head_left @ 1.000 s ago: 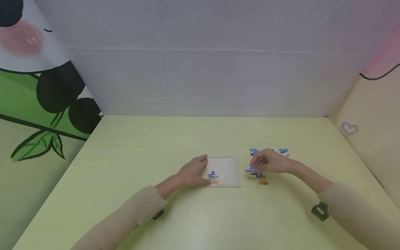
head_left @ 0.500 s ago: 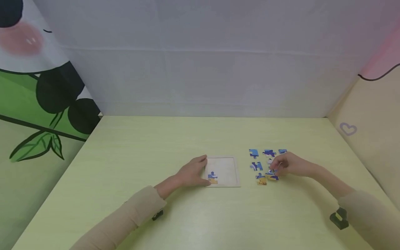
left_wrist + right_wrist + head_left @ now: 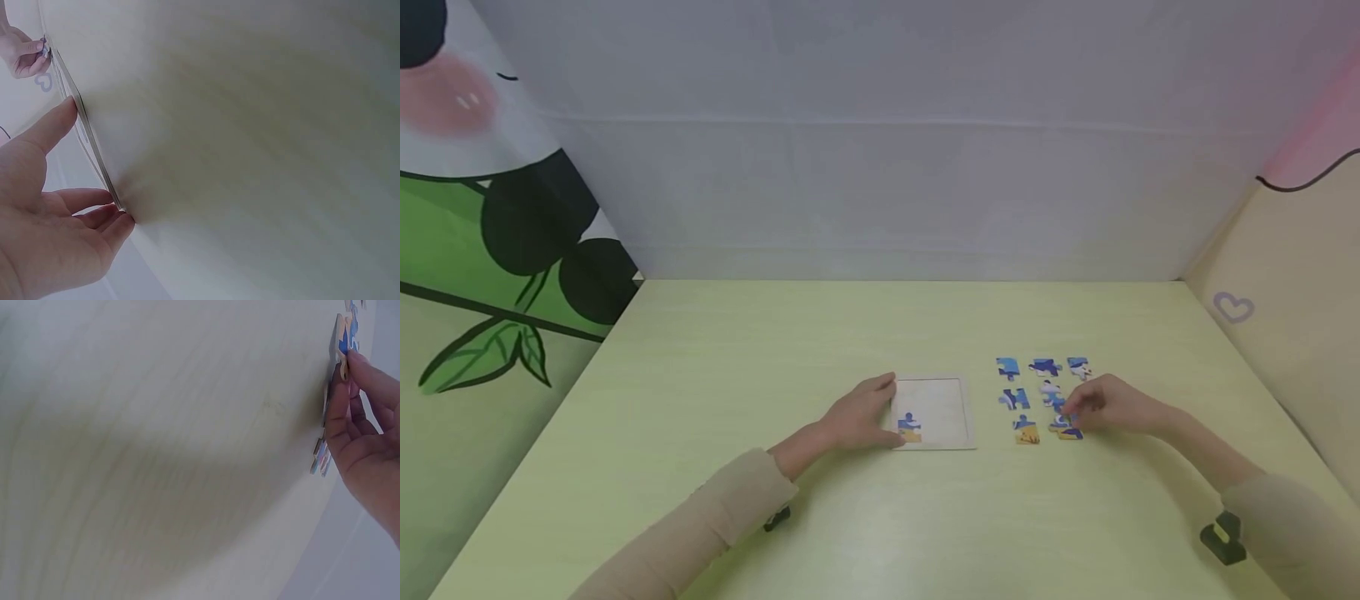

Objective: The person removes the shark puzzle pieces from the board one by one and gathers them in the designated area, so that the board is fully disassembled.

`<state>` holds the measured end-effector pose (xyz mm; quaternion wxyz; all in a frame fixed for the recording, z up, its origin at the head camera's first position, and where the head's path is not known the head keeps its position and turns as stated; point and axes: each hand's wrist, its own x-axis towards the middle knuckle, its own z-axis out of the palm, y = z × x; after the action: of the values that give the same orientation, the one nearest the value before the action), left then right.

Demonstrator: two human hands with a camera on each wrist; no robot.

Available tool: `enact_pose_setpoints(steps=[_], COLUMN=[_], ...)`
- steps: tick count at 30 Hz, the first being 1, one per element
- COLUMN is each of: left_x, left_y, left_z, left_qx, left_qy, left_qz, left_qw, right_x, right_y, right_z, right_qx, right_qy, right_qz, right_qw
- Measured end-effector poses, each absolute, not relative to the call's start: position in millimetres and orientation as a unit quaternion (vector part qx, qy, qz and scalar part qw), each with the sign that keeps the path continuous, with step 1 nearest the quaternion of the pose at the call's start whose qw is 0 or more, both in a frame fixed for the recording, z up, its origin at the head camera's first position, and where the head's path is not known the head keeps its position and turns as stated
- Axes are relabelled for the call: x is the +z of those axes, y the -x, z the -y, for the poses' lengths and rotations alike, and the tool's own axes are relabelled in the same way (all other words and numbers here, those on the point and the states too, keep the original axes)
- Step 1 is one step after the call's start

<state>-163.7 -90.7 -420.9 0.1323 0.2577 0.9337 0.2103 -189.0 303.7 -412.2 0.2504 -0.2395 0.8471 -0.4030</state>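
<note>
No readable text, labels, brands or numbers in any view. Only sign-like mark: a small outlined heart (image 3: pixel 1234 307) printed on the beige wall panel to the right of the table (image 3: pixel 880 517). The puzzle pieces (image 3: pixel 1037 398) show picture print only, no lettering.

A pale yellow-green table (image 3: pixel 775 350) carries a shallow square puzzle tray (image 3: pixel 951 400) lying flat near its front middle. Just right of the tray, loose puzzle pieces (image 3: pixel 1009 367) lie flat on the tabletop in short rows, blue ones farther back, orange-tinted ones nearer the front edge.
</note>
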Motion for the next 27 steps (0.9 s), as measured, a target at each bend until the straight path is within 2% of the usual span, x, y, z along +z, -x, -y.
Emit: enact_pose_setpoints(steps=[27], left_x=[-418.3], left_y=[163.0], left_z=[91.4], left_qx=[0.217], left_qy=[-0.263], left_qz=[-0.931], left_qw=[0.134], right_x=[-409.1], right_y=[185.2], right_z=[-296.1], right_qx=[-0.381], right_qy=[0.243], right_qz=[-0.860], right_qw=[0.237])
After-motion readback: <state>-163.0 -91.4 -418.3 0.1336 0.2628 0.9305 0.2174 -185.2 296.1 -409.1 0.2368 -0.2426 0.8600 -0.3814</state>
